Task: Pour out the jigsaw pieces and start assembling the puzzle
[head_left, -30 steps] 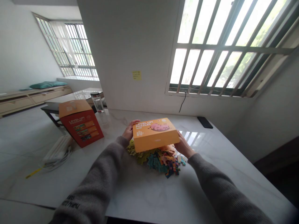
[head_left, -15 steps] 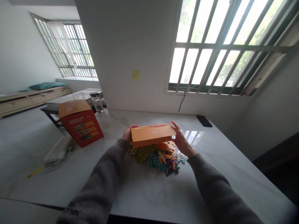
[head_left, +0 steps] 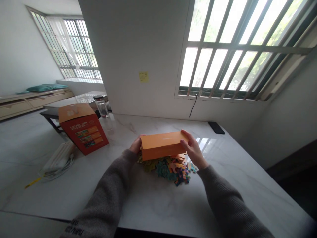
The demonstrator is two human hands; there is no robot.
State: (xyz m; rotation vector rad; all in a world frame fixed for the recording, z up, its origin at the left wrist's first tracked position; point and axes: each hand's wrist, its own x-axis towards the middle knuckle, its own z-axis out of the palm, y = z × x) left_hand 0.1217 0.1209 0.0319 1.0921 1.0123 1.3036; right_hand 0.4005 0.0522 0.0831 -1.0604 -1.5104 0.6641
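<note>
An orange cardboard box (head_left: 163, 145) is held between my two hands, just above a heap of puzzle pieces. My left hand (head_left: 136, 144) grips its left end, with most of the fingers hidden behind the box. At the right end, my right hand (head_left: 192, 147) is closed on the box, thumb on the near side and fingers over the top edge. The puzzle pieces (head_left: 170, 170), in teal, olive, orange and purple, lie loose on the white marbled table (head_left: 153, 205); the box hides the far part of the heap.
A red puzzle carton (head_left: 85, 132) stands at the left, beside a white power strip (head_left: 58, 158) with its cord. A glass bottle (head_left: 102, 107) is behind the carton. The black phone (head_left: 216, 127) lies near the back right edge. A yellow note (head_left: 143, 77) is on the wall.
The box has tilted so more of its near side shows, and its top flap edge now looks flat. My right fingers have closed from spread to wrapped around the box end.
</note>
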